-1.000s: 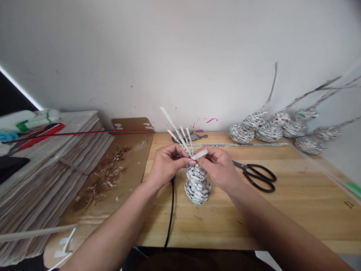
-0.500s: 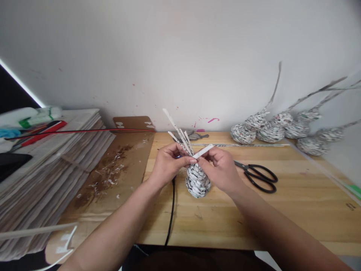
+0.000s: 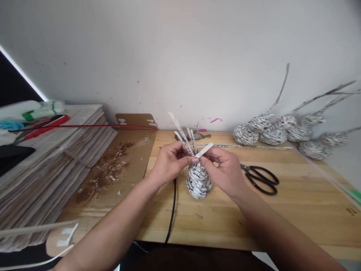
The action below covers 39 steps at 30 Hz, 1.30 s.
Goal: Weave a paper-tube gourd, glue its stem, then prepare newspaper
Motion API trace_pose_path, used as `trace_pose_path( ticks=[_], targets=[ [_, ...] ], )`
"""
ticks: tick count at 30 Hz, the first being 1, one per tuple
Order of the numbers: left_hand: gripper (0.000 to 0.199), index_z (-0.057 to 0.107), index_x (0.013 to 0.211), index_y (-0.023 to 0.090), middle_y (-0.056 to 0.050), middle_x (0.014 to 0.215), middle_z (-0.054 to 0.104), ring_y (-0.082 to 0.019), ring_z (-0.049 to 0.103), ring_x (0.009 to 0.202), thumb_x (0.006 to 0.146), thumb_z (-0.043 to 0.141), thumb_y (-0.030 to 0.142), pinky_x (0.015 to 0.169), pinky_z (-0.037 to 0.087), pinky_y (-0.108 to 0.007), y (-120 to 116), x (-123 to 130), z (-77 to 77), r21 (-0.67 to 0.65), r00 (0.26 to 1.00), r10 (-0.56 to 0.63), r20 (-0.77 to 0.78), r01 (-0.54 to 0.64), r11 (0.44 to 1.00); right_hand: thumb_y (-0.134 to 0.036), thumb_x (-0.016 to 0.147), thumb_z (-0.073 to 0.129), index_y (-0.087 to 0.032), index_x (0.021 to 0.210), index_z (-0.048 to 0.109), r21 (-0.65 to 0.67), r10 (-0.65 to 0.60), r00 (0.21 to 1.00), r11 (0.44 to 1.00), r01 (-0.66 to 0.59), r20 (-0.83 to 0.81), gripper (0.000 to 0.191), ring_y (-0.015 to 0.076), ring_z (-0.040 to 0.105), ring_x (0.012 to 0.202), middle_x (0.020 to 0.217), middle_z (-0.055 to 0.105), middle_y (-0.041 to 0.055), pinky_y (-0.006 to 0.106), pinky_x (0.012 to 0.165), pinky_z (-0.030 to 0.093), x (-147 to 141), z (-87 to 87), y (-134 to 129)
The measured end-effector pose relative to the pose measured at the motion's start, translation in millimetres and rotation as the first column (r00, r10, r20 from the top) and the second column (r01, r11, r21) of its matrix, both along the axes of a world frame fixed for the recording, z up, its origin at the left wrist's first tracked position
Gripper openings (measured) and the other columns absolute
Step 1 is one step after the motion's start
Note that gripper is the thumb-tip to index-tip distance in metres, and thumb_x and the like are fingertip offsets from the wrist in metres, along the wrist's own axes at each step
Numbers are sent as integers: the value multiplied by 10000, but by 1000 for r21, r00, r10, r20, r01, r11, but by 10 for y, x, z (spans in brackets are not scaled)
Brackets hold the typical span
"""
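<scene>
A small gourd-shaped piece woven from newspaper strips [image 3: 199, 185] hangs or stands upright between my hands over the wooden table [image 3: 220, 222]. My left hand [image 3: 172, 162] pinches its neck from the left, thumb against the strips. From the right, my right hand [image 3: 221, 165] grips the top, with a flat white strip [image 3: 204, 149] slanting up between its fingers. Several loose paper strips [image 3: 183, 134] fan upward from the neck. Whether the base touches the table cannot be made out.
Black-handled scissors [image 3: 262, 179] lie right of my right hand. Several finished woven gourds [image 3: 273, 132] stand by the wall. At left are stacked newspapers [image 3: 56, 165] and cardboard [image 3: 132, 150] with scraps. A black cable [image 3: 172, 214] crosses the table's front.
The view has shifted slightly. Both hands keep their hold at the neck, and the upright strips have moved a little, now standing somewhat differently spread.
</scene>
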<state>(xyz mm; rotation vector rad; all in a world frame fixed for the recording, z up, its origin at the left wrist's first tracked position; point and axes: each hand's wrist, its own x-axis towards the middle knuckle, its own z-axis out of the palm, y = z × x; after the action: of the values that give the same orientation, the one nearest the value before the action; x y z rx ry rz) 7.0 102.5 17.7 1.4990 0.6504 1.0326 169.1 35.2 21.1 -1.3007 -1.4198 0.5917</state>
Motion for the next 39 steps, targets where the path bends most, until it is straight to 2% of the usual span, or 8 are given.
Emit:
trace_pose_path(
  ticks=[4, 10, 15, 22, 25, 29, 34, 39],
  targets=[
    [137, 682, 745, 168, -9, 718, 667, -155, 607, 703, 717, 811, 205, 681, 497, -266, -32, -3, 26, 82, 1000, 12, -29, -10, 997, -267, 836, 684, -219, 875, 769, 49, -14, 1000, 999, 14, -14, 105, 172, 673, 691, 865, 767, 46, 296, 630, 532, 9, 11, -17],
    [77, 665, 740, 166, -13, 723, 657, -148, 597, 690, 738, 742, 161, 656, 485, -257, -58, 9, 28, 112, 998, 7, -58, -1, 994, -364, 840, 730, -213, 837, 694, -62, 24, 997, 998, -29, -78, 156, 134, 614, 551, 790, 714, 28, 258, 493, 505, 6, 42, -30],
    [259, 584, 687, 164, -22, 752, 691, -106, 583, 569, 694, 827, 257, 528, 471, -225, -42, 53, 13, -61, 998, 21, 67, -16, 998, -386, 886, 676, -228, 927, 615, -56, 88, 969, 993, -104, -232, 174, 164, 675, 708, 887, 691, 33, 293, 623, 614, -26, -2, -6],
    [336, 597, 706, 148, -14, 693, 685, -113, 638, 585, 619, 882, 301, 534, 552, -219, -7, 76, -19, -272, 989, 95, 117, -60, 960, -303, 933, 650, -243, 994, 660, 49, 111, 979, 993, -104, -171, 86, 159, 701, 795, 993, 711, 32, 290, 703, 624, -59, -96, -6],
    [341, 597, 739, 151, -9, 699, 682, -119, 650, 623, 612, 882, 289, 568, 581, -231, 10, 72, -37, -290, 985, 123, 120, -83, 953, -235, 927, 642, -257, 1029, 717, 44, 148, 982, 989, -144, -116, 129, 160, 711, 795, 1025, 739, 32, 302, 727, 616, 0, -81, 12],
    [319, 607, 751, 151, -22, 733, 688, -136, 659, 664, 614, 869, 271, 579, 599, -246, 1, 71, -20, -275, 990, 108, 87, -80, 958, -168, 892, 663, -274, 981, 764, 95, 178, 980, 981, -169, -85, 171, 172, 716, 856, 966, 769, 20, 312, 775, 591, 83, -75, 74],
    [293, 582, 710, 152, -7, 712, 669, -141, 666, 673, 619, 847, 237, 609, 615, -264, -30, 75, 0, -245, 994, 55, 90, -31, 969, -196, 781, 784, -235, 792, 732, 85, 166, 956, 985, -150, -242, 66, 166, 695, 736, 798, 743, 10, 299, 688, 565, 66, -109, 136],
    [231, 595, 739, 146, 3, 713, 660, -131, 651, 674, 663, 800, 223, 620, 604, -257, -44, 81, -23, -197, 995, 50, 85, -32, 980, -234, 706, 833, -225, 852, 619, 10, 140, 907, 989, -148, -397, 259, 136, 641, 658, 722, 677, -29, 258, 594, 523, 33, -112, 169]
  ],
)
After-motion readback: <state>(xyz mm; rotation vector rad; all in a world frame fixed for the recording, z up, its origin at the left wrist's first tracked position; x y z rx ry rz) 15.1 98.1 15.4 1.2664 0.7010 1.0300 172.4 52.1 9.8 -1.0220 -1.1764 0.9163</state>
